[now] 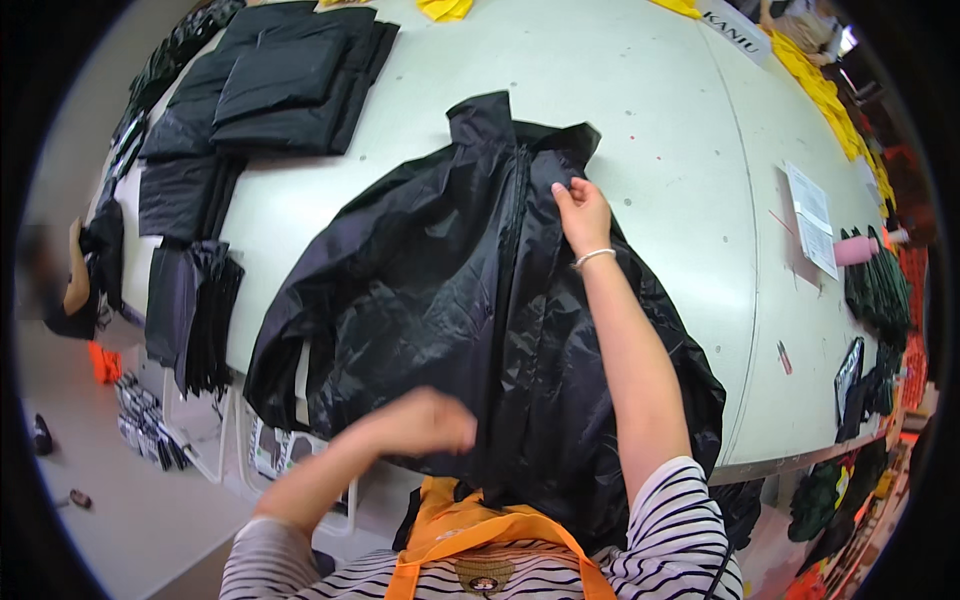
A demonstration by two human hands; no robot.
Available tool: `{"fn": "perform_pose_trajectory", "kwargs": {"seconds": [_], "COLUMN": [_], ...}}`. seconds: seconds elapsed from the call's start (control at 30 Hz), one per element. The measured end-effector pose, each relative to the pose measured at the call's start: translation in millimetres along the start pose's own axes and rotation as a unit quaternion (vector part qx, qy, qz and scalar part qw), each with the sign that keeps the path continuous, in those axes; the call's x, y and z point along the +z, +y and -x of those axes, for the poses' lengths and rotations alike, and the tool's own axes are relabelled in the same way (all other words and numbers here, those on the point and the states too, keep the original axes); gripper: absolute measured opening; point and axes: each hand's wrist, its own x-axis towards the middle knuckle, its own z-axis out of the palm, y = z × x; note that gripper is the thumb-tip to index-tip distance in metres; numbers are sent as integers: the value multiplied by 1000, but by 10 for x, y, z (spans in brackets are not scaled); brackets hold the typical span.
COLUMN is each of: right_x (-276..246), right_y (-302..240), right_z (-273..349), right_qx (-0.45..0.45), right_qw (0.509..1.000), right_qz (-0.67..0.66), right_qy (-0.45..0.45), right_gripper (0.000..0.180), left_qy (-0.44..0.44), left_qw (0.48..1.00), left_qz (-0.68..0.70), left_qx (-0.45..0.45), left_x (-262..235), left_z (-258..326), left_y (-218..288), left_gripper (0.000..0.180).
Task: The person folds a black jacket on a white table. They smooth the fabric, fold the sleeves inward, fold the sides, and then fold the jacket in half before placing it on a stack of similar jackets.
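Observation:
A black jacket (pixel 410 290) lies front up on the white table, collar at the far end and hem hanging over the near edge. A long front closure runs down its middle. My right hand (pixel 583 215) is closed at the jacket's upper right front, just below the collar, thumb and fingers pinching the fabric. My left hand (pixel 430 420) is over the lower front, left of the closure, smeared by motion. Whether it touches the cloth, I cannot tell.
Folded black garments (pixel 290 80) are stacked at the far left, with more hanging over the table's left edge. On the right are papers (pixel 812 220), a pink thread cone (pixel 856 250) and a small red pen-like item (pixel 784 358). Yellow cloth (pixel 820 90) lines the far right edge. Another person (pixel 70 270) is at left.

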Motion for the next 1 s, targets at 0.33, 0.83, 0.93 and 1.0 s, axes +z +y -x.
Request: {"fn": "perform_pose_trajectory", "kwargs": {"seconds": [0.33, 0.83, 0.93, 1.0], "right_x": [704, 1068, 1060, 1055], "right_y": [-223, -45, 37, 32], "right_z": [-82, -92, -113, -107], "right_qx": [-54, 8, 40, 53], "right_qw": [997, 999, 991, 984], "right_qz": [56, -33, -111, -149], "right_qy": [-7, -24, -57, -79], "right_gripper": [20, 15, 23, 26], "left_qy": [525, 220, 206, 218], "left_qw": [770, 957, 932, 912], "left_qz": [-349, 184, 285, 327], "left_qx": [-95, 49, 93, 117], "left_x": [-2058, -2613, -2565, -2536], "left_z": [-2211, -2234, -2243, -2277], "left_y": [457, 326, 309, 303], "left_gripper": [43, 15, 16, 16]}}
